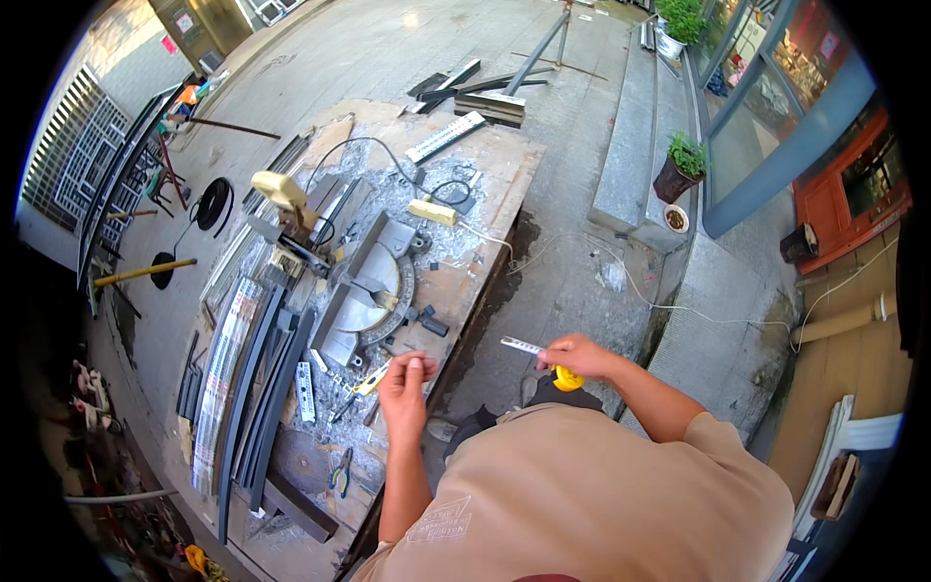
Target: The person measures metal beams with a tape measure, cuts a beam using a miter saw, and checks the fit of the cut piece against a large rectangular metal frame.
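Fingers of the right hand (588,357) close around a yellow tape measure (567,379), its white blade (522,345) partly out and laid against nothing, so measuring looks unfinished. Left fingers are curled at the table's (506,175) near edge; whether they grip the yellow-white tool (371,377) I cannot tell. Beyond, dark strips (275,398) lie loose beside the saw (361,315).

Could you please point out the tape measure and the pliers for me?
Tape measure (567,379): head view, on its yellow case.
Pliers (343,468): head view, near the middle.
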`<act>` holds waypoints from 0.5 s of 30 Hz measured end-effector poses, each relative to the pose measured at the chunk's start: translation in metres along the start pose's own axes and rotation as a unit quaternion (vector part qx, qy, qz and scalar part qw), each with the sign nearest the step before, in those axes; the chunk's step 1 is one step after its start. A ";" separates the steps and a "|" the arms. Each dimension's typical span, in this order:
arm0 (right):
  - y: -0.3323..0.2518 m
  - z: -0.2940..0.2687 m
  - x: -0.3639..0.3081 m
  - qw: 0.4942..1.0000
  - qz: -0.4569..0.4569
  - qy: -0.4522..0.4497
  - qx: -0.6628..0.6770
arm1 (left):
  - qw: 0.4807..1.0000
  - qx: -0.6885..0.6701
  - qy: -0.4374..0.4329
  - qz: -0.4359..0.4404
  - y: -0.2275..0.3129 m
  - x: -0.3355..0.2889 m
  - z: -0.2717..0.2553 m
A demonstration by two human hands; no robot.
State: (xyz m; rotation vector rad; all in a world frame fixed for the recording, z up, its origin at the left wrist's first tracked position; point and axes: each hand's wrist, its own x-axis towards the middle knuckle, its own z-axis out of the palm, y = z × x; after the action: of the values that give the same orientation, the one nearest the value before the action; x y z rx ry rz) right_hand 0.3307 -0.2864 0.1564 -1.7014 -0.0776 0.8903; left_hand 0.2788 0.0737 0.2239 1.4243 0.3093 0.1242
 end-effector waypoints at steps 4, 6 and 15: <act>0.071 -0.084 -0.063 0.990 0.062 0.127 0.018 | 0.962 0.152 -0.227 0.009 0.002 -0.001 0.106; 0.097 -0.110 -0.087 0.980 0.085 0.175 0.029 | 0.929 0.232 -0.278 0.076 0.016 0.007 0.143; 0.153 -0.147 -0.063 0.955 0.133 0.242 0.106 | 0.883 0.323 -0.341 0.014 0.013 0.087 0.214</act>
State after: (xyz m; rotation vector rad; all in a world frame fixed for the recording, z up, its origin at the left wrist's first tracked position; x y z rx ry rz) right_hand 0.3135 -0.4878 0.0660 -1.7022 0.5703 0.6238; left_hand 0.4240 -0.1050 0.2492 2.0257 -0.2907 -0.5019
